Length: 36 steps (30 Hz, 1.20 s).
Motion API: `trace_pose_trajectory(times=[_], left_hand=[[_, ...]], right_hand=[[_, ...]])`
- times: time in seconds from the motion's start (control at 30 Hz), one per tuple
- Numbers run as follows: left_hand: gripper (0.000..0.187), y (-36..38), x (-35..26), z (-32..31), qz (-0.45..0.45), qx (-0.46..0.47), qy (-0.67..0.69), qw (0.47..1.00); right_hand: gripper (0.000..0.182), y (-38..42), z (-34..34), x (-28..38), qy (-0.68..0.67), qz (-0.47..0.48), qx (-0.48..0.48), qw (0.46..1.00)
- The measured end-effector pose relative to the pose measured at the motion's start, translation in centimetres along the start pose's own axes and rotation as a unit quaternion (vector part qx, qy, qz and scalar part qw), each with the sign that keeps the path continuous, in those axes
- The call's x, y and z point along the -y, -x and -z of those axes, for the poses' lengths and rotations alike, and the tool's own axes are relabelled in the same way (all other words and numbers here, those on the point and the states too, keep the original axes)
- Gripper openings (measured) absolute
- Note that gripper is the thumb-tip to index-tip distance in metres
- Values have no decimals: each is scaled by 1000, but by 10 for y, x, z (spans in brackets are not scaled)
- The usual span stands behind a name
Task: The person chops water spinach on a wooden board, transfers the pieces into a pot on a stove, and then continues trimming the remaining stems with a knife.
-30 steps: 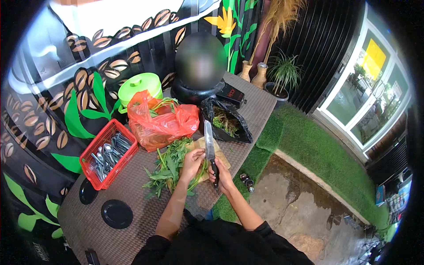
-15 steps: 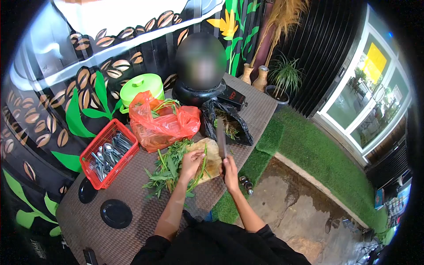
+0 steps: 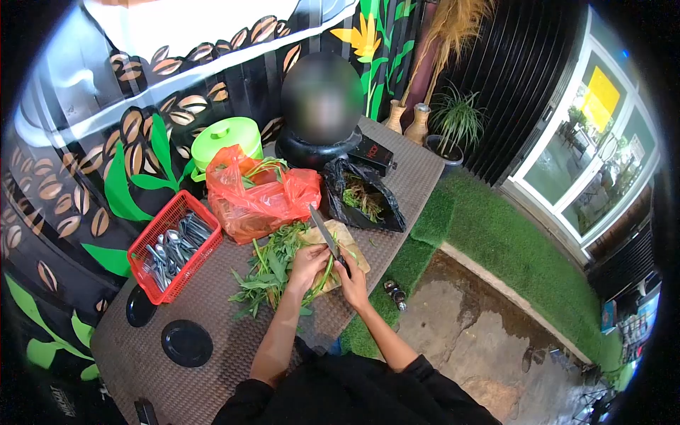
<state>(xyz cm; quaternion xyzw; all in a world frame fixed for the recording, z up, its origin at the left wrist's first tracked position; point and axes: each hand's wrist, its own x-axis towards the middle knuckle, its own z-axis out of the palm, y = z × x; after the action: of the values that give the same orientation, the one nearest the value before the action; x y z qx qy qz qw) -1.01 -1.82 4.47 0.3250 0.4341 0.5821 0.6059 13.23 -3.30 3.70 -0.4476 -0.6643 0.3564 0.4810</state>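
Observation:
My right hand [image 3: 353, 281] is closed round the dark handle of a knife [image 3: 324, 231], whose blade points up and left over the wooden cutting board [image 3: 359, 258]. Beside it my left hand [image 3: 309, 265] grips green stems [image 3: 326, 275] at the board's left part, close to the blade. A heap of leafy greens [image 3: 268, 269] lies left of the board, partly under my left wrist. Behind the board sit a red plastic bag [image 3: 262, 205] with greens in it and an open black plastic bag [image 3: 368, 202] holding plant scraps.
A red basket [image 3: 176, 248] of spoons and forks stands at the left, with two black plates [image 3: 186, 343] [image 3: 141, 305] nearer me. At the back are a green lidded pot [image 3: 225, 142] and a black round object [image 3: 317, 152]. The table's right edge borders green turf [image 3: 425, 234].
My right hand has moved left with the knife, and the blade has swung from upright to a leftward tilt beside my left hand. The cutting board has shifted slightly.

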Motion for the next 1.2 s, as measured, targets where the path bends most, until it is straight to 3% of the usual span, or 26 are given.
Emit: trace_pose_trajectory(times=[0.23, 0.3, 0.37, 0.7, 0.77, 0.8, 0.9, 1.0, 1.03, 1.1, 1.13, 1.2], left_hand=[[22, 4, 0, -3, -31, 10, 31, 999], [18, 2, 4, -4, -49, -38, 6, 998], [18, -3, 11, 0, -66, -46, -7, 997], [20, -12, 37, 21, -73, -152, -74, 983], [21, -10, 44, 24, -89, -151, -83, 981], [21, -9, 44, 26, -107, -149, -93, 979], [25, -6, 35, 31, -63, -109, -44, 991], [25, 5, 8, 18, -34, -125, -29, 991], [25, 2, 8, 20, -39, -130, -60, 989], [24, 4, 0, 17, -29, -119, -52, 991], [24, 5, -3, 14, -19, -107, -43, 993], [25, 3, -2, 15, -33, -80, -54, 995]], right_hand=[[39, -4, -1, 7, 124, -50, 39, 990], [38, -3, -7, 8, 138, -55, 37, 988], [40, -1, -16, 5, 77, -99, 10, 992], [35, -10, -61, -47, -140, -84, -27, 986], [32, -22, -49, -53, -265, -272, 17, 925], [32, -24, -40, -42, -267, -272, 18, 924], [23, -25, -13, -8, -392, -390, 144, 821], [23, -25, -3, -6, -434, -410, 175, 783], [23, -25, -2, -5, -434, -410, 175, 783], [27, -23, -1, -5, -350, -378, 124, 848], [27, -22, -1, -5, -350, -378, 123, 848], [25, -17, 0, -3, -351, -300, 108, 880]])
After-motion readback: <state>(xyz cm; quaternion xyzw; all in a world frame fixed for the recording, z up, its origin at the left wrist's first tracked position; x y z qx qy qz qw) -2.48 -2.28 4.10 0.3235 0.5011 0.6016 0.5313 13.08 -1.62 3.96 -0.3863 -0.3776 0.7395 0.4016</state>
